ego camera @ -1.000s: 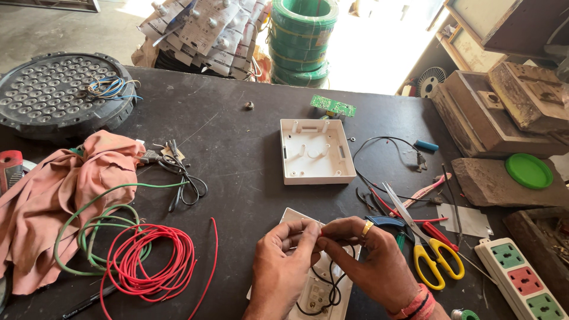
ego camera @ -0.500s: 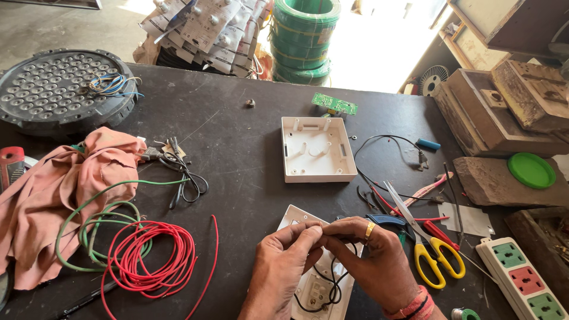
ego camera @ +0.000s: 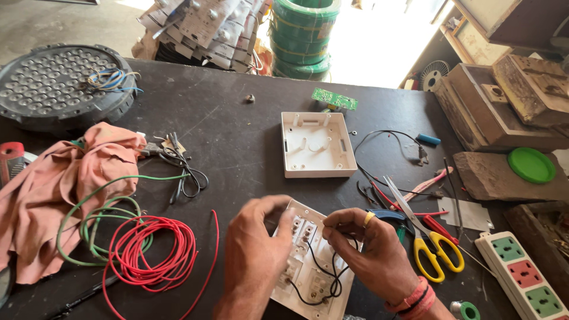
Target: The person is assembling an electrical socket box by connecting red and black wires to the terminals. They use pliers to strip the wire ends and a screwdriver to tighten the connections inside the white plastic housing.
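- Across the whole view we have a black worktable [ego camera: 237,136], cluttered from edge to edge.
- At the far left corner we see a round dark lamp housing [ego camera: 56,83] studded with small lenses, blue and yellow wires lying on top of it.
- Below that lies a crumpled pink cloth [ego camera: 53,189], with a green wire coil [ego camera: 101,222] and a red wire coil [ego camera: 151,249] overlapping just beside it.
- Near the table's middle sits a white square box [ego camera: 313,144], open side up.
- At the near edge, between our hands, is the white switch plate [ego camera: 308,261], back side up. Its long axis runs from the near edge away from us, tilted a little to the left, with the far corner pointing toward the white box. Black wires [ego camera: 323,278] loop across its back.
- At the right edge lies a power strip [ego camera: 524,278] with green and red sockets.
- Our left hand [ego camera: 255,252] curls over the plate's left side, fingers bent and grasping its far edge.
- Our right hand [ego camera: 370,255], a ring on one finger, has thumb and forefinger pinched on a black wire above the plate.
- Just right of that hand lie yellow-handled scissors [ego camera: 430,243], blades pointing away and left.
- A small green circuit board [ego camera: 335,99] lies beyond the white box.
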